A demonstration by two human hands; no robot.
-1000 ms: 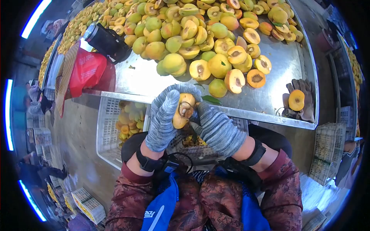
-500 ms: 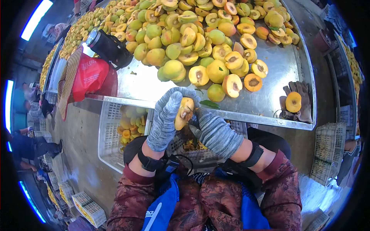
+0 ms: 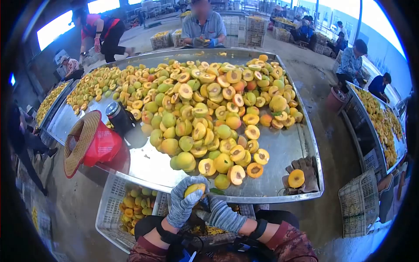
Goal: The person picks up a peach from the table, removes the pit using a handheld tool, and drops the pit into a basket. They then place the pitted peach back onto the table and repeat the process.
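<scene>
A halved yellow peach (image 3: 194, 189) rests in my left hand (image 3: 180, 205), whose grey-gloved fingers wrap round it just off the table's front edge. Close against its right side is my right hand (image 3: 227, 215), also gloved in grey, with dark fingertips curled in. Whatever those fingers hold is hidden. Beyond both hands, a heap of whole and halved peaches (image 3: 200, 131) covers much of the metal table (image 3: 283, 174). Below them, a crate (image 3: 248, 212) with fruit scraps sits between my knees, partly covered by my arms.
To the left are a crate of peaches (image 3: 109, 209), a straw hat (image 3: 83, 139), a red bag (image 3: 104, 146) and a black flask (image 3: 120, 117). Brown gloves (image 3: 307, 174) lie at the table's right corner under a peach half. A co-worker (image 3: 203, 26) sits across the table.
My view has tilted up, bringing the far side of the table and co-workers into sight. The peach has turned in my left hand, its cut face no longer toward me.
</scene>
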